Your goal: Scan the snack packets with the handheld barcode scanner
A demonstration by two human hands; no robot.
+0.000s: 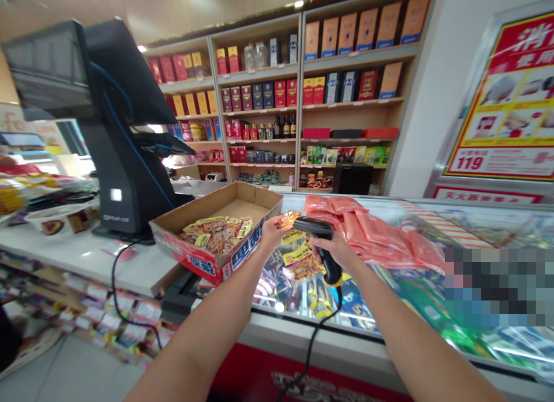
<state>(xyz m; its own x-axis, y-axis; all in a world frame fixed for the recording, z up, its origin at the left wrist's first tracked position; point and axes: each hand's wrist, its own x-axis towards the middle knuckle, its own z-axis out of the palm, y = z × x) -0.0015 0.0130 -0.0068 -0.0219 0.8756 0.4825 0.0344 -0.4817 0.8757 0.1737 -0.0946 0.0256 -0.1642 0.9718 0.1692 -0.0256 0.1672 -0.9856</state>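
Note:
My right hand grips a black barcode scanner, its head turned left and its cable hanging down over the counter front. Just in front of the scanner head, my left hand pinches a small orange snack packet. Below both hands, several yellow-and-brown snack packets lie on the glass counter top. To the left stands an open cardboard box with more of these packets inside. Red-orange plastic packets are heaped right of the scanner.
A black point-of-sale terminal stands on the white counter at left. The glass-topped case holds packaged goods. Shelves of boxes and bottles line the back wall. The scanner cable crosses the counter edge.

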